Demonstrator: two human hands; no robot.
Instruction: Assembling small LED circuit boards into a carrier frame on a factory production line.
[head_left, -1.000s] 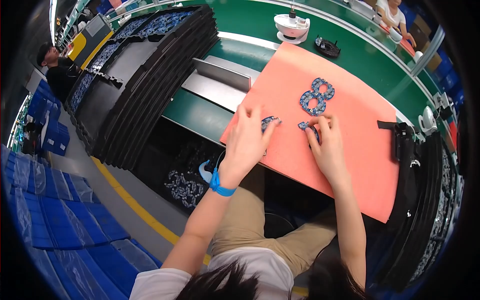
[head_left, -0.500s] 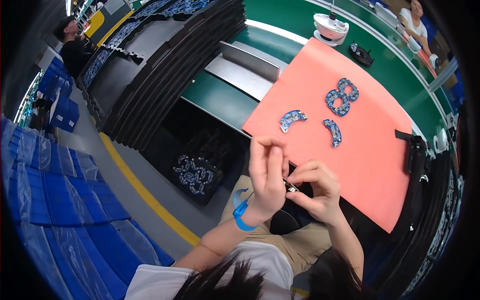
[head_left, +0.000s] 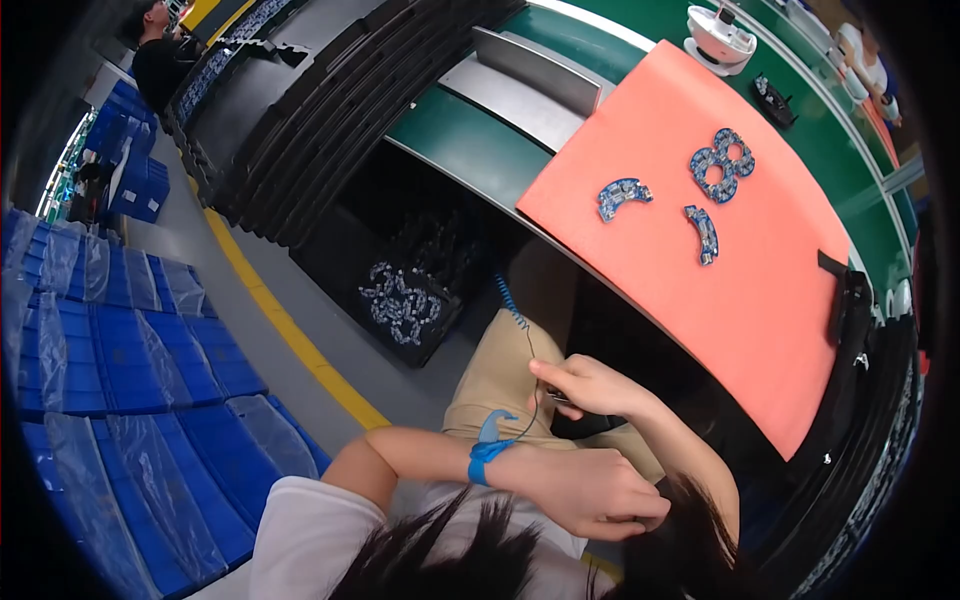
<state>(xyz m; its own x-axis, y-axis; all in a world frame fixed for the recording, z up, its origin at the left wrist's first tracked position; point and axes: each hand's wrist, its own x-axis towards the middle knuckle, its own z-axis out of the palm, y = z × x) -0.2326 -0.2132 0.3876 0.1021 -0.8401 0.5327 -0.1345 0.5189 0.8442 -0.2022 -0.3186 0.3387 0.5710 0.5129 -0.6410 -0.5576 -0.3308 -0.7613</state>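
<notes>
My right hand (head_left: 592,386) is closed in front of the table edge, above my lap. Its fingers grip a small dark metallic piece (head_left: 558,397), mostly hidden by them. Closer to my body, my left hand (head_left: 600,497) has its fingers curled inward, and whether anything is inside them is hidden. A blue wrist strap (head_left: 482,462) with a coiled cord circles my left wrist. On the pink mat (head_left: 740,310) lie two separate curved circuit boards (head_left: 622,198) (head_left: 703,236), plus several more boards arranged as two touching rings (head_left: 728,168).
Left of the mat stands a metal ledge (head_left: 530,95) beside a tall stack of black trays (head_left: 330,130). A low black bin holds more boards (head_left: 405,305). Blue crates (head_left: 150,350) line the far left. White and black devices sit beyond the mat. Other people are in the background.
My hands have come apart. The left moved back toward my body; the right dropped toward my lap, keeping the small piece. The view has shifted, and the boards keep their arrangement.
</notes>
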